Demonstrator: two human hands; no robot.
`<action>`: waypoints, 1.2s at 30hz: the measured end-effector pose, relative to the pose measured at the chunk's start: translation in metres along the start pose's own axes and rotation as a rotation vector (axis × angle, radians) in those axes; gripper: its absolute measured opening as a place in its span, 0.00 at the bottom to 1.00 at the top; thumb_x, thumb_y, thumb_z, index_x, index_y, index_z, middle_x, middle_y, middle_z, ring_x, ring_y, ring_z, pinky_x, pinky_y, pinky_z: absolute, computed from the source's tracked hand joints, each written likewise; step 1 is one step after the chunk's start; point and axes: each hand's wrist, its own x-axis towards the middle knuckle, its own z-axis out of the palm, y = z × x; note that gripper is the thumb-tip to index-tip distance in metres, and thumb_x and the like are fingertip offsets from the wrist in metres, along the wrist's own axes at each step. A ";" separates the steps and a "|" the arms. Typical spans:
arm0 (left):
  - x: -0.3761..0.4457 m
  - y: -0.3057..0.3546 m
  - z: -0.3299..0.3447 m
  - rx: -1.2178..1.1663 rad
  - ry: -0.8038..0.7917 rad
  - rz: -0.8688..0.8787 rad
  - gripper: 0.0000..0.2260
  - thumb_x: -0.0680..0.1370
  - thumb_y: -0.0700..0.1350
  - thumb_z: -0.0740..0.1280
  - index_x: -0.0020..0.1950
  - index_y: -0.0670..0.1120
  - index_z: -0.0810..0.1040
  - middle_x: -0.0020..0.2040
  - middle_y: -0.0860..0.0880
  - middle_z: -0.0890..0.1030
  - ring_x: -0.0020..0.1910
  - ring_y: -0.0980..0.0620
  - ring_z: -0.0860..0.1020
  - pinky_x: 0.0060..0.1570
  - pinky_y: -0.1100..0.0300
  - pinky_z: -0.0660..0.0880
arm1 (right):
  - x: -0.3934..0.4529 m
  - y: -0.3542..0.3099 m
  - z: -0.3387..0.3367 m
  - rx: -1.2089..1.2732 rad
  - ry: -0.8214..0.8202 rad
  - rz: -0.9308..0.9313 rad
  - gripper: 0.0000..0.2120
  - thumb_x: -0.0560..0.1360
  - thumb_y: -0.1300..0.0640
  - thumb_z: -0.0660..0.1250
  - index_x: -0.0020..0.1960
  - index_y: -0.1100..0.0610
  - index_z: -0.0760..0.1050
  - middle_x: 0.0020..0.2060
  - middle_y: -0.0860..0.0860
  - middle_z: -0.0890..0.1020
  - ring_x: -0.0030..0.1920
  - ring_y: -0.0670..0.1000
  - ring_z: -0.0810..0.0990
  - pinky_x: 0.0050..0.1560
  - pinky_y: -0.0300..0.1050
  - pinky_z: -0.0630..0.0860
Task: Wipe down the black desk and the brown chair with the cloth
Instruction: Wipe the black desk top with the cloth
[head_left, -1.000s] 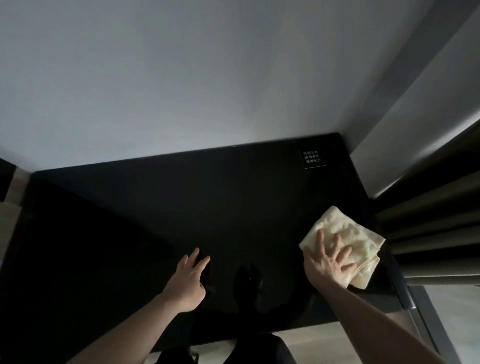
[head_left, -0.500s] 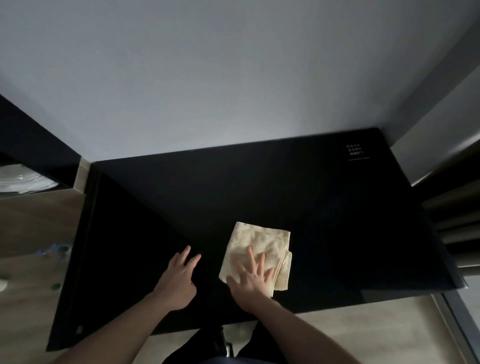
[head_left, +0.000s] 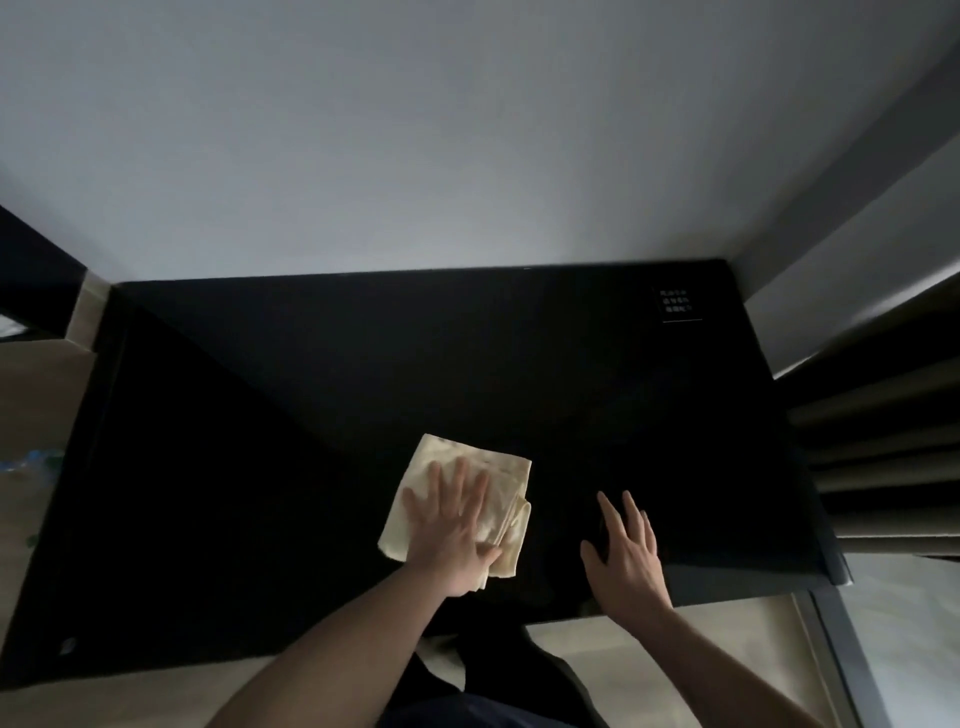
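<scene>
A pale grey wall (head_left: 415, 130) rose behind the glossy black rectangular tabletop (head_left: 363, 364), which filled the middle of the view; dark pleated curtain folds (head_left: 883, 441) hung at its right end and pale flooring (head_left: 649, 654) showed below its near edge. A small panel of white printed text (head_left: 675, 304) sat at the far right corner of the tabletop.

The folded cream-yellow cloth (head_left: 467, 457) lay on the tabletop, left of centre and towards the near edge. The left grip (head_left: 452, 519) was spread wide and pressed flat on it, palm down, with straight fingers pointing away from the person and the thumb lying out over the cloth's bunched right edge. Nothing was pinched or curled round. The bare left forearm ran in from the lower left.

The right grip (head_left: 623, 556) was likewise wide, with straight, slightly parted fingers. It lay palm down on the bare tabletop near the front edge, apart from the cloth and to its right, holding nothing. Its forearm entered from the lower right.
</scene>
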 end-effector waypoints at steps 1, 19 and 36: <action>-0.002 -0.006 0.004 -0.009 0.025 0.003 0.44 0.81 0.74 0.47 0.80 0.53 0.22 0.78 0.46 0.19 0.79 0.34 0.25 0.75 0.24 0.41 | 0.003 0.000 0.001 -0.034 -0.027 -0.016 0.35 0.85 0.46 0.63 0.86 0.43 0.49 0.86 0.48 0.43 0.85 0.58 0.40 0.83 0.64 0.52; -0.070 -0.232 0.041 -0.081 0.232 -0.206 0.41 0.79 0.67 0.51 0.86 0.50 0.40 0.86 0.47 0.35 0.84 0.32 0.49 0.77 0.28 0.56 | 0.013 -0.122 0.100 -0.351 -0.303 -0.216 0.42 0.83 0.44 0.60 0.86 0.44 0.35 0.82 0.49 0.27 0.82 0.61 0.28 0.82 0.66 0.41; -0.119 -0.468 0.032 -0.121 0.229 -0.378 0.44 0.79 0.67 0.60 0.87 0.45 0.47 0.86 0.45 0.36 0.81 0.30 0.55 0.75 0.28 0.60 | -0.044 -0.220 0.207 -0.306 -0.204 -0.053 0.41 0.85 0.37 0.56 0.84 0.44 0.30 0.80 0.51 0.24 0.81 0.62 0.27 0.82 0.68 0.40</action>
